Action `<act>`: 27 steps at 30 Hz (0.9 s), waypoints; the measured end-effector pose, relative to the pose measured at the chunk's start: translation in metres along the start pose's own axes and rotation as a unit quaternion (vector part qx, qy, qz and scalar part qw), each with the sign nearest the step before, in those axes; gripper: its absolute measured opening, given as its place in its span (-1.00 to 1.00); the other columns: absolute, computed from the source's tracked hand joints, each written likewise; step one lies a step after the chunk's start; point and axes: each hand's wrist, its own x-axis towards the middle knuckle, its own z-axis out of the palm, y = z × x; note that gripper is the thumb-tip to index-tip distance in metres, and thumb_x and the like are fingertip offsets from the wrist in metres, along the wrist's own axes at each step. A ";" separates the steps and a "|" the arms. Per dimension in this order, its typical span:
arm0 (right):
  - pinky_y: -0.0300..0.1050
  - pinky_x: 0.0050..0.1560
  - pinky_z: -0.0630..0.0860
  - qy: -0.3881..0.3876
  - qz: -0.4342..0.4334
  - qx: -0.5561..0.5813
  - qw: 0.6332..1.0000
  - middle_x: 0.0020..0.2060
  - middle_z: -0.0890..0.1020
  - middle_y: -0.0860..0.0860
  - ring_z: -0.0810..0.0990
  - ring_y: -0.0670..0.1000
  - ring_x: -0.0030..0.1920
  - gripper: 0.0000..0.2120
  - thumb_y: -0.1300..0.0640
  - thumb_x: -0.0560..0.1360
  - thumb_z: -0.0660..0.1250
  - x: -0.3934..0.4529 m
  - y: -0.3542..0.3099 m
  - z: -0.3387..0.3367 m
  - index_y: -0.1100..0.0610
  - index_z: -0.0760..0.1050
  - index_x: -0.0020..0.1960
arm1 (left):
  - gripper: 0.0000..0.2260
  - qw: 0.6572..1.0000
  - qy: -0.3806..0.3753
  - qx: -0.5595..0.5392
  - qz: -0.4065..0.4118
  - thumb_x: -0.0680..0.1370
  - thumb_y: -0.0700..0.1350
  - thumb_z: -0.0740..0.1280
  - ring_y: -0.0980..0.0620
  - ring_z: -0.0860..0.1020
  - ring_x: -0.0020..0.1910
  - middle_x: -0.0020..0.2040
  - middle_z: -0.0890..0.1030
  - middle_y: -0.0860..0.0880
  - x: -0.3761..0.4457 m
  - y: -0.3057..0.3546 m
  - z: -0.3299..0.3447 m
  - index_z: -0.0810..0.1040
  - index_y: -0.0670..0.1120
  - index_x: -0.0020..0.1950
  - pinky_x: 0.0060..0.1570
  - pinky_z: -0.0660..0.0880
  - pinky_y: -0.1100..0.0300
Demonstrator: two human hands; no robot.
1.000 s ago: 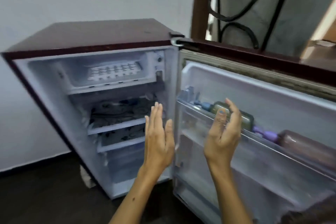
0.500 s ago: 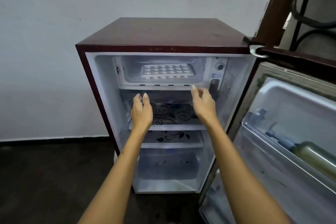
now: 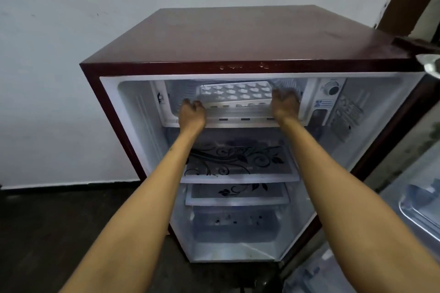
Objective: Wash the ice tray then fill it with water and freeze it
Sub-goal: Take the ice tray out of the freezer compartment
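**Both hands on the tray in the freezer box**

Fingertips of both hands are hidden behind the tray's ends. The left hand (image 3: 192,114) and right hand (image 3: 285,104) curl their fingers round the white ice tray (image 3: 235,93), which sits tilted inside the freezer box (image 3: 240,121) at the top of the open fridge (image 3: 238,38). A dial (image 3: 332,89) lies just right. Patterned shelves (image 3: 238,164) sit below. The door (image 3: 414,197) is cut off at right.
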 end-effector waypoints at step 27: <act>-0.23 0.14 0.46 0.123 0.090 0.130 0.980 0.07 0.62 0.08 0.57 0.05 0.13 -0.74 0.32 0.55 0.22 0.016 -0.012 0.026 0.26 0.54 0.20 | -0.69 0.987 0.047 -0.149 -0.033 0.52 -0.35 0.10 0.12 0.29 -0.41 -0.39 0.32 0.00 0.043 0.006 0.008 0.25 -0.08 -0.38 -0.37 0.23 0.21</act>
